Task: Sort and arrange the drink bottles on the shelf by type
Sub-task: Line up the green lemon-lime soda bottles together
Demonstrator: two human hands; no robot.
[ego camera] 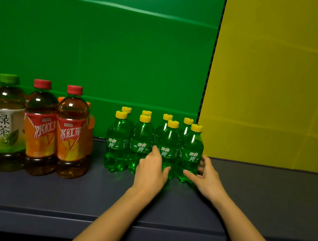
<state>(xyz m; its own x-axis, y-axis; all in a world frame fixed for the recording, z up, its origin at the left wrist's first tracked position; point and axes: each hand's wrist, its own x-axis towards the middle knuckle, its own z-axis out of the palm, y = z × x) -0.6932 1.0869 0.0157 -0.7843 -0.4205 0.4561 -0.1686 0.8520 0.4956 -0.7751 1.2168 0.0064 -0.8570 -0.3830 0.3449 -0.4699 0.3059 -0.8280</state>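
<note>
On the shelf point(77, 195), green tea bottles point(7, 121) stand far left, then red tea bottles point(71, 132), then small green soda bottles point(117, 145) in two rows. Both forearms reach in from the near edge. The left hand point(151, 170) wraps the third soda bottle point(166, 151) of the near row, thumb across its front. The right hand point(207, 177) clasps the end soda bottle point(191, 153), fingers round its right side, thumb in front.

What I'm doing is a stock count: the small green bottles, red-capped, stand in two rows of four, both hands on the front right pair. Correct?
No: the head view shows yellow caps, not red, on the small green bottles. Otherwise right: two rows of four, left hand and right hand on the front right pair.
</note>
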